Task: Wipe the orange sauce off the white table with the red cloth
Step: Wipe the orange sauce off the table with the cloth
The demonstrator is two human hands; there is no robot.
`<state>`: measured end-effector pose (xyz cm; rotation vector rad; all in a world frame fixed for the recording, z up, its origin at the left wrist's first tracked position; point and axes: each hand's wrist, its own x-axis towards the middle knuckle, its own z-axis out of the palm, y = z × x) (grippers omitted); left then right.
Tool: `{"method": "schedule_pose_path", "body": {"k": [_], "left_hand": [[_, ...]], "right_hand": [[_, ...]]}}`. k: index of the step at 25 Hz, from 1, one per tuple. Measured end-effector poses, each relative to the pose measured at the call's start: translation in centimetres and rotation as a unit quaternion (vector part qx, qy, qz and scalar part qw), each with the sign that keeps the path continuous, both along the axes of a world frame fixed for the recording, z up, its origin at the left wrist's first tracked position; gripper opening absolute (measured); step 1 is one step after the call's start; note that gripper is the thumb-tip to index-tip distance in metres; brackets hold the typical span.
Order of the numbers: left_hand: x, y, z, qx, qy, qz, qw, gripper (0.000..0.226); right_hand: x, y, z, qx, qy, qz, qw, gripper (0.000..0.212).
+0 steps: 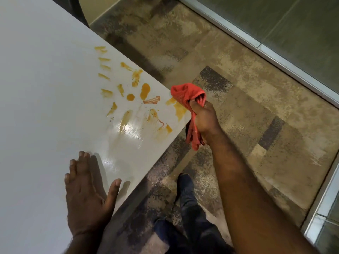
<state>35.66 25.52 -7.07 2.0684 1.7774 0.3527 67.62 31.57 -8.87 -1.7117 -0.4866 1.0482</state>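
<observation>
Orange sauce lies in several streaks and blobs on the white table, spread from the middle toward its right edge, with a smeared wet patch nearer me. My right hand is shut on the bunched red cloth just off the table's right edge, beside the rightmost smear. The cloth's loose end hangs below my fist. My left hand rests flat on the table near its front edge, fingers spread, holding nothing.
The table's right edge runs diagonally from upper left to lower right. Beyond it is patchy brown and grey carpet. My legs and a dark shoe stand by the edge. A glass wall with a metal sill borders the floor at right.
</observation>
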Motion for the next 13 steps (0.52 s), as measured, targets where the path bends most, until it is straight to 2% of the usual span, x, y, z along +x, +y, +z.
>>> {"method": "schedule_pose_path", "body": {"k": [4, 6, 13], "left_hand": [[0.0, 0.2, 0.1, -0.018, 0.01, 0.011, 1.0, 0.093], [0.1, 0.1, 0.3, -0.027, 0.019, 0.008, 0.999, 0.094], [0.6, 0.3, 0.7, -0.052, 0.042, -0.001, 0.998, 0.103]], "right_hand": [[1.8, 2.6, 1.4, -0.015, 0.035, 0.114, 0.993, 0.024], [2.0, 4.0, 1.9, -0.048, 0.018, 0.157, 0.986, 0.021], [1.1, 10.3, 3.9, -0.122, -0.038, 0.253, 0.959, 0.038]]}}
